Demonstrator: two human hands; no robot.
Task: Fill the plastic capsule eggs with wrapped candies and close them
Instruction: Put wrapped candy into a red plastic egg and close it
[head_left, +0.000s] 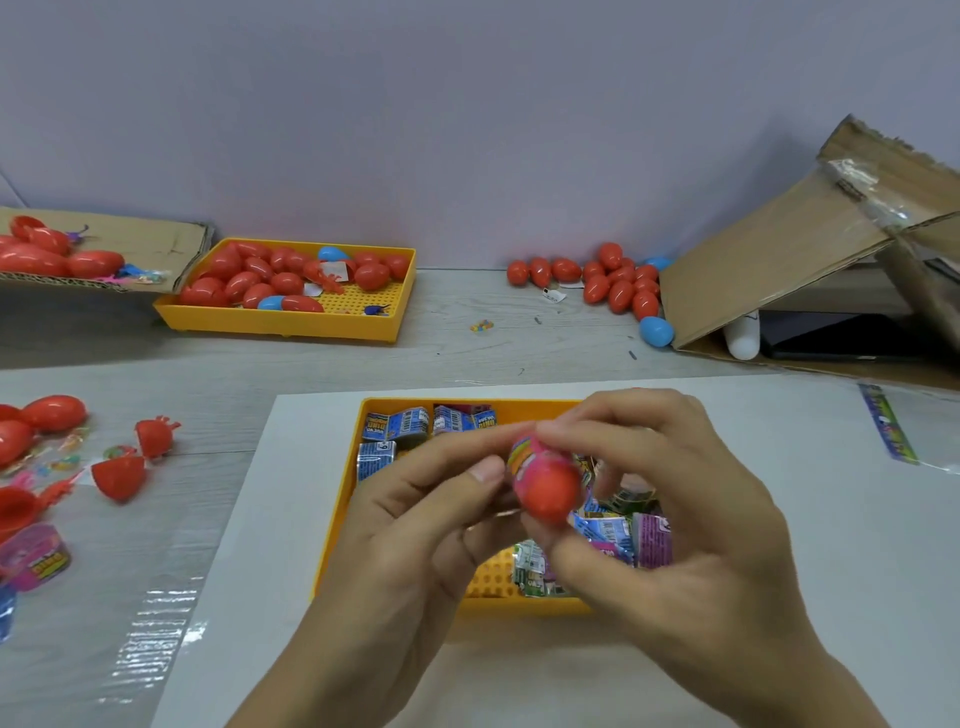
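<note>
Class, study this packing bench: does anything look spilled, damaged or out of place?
Yes. A few tiny coloured beads lie loose on the table beyond the trays, and the cardboard box at right is tipped, its flap edge torn.

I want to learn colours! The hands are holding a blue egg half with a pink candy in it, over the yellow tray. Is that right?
Not quite. In the head view the egg half held by both hands is red, not blue. The pink candy and yellow tray are right.

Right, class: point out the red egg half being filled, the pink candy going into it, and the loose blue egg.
red egg half (551, 498), head view, rounded end.
pink wrapped candy (531, 451), head view, wrapper top.
blue egg (655, 331), head view, shell middle.
</note>
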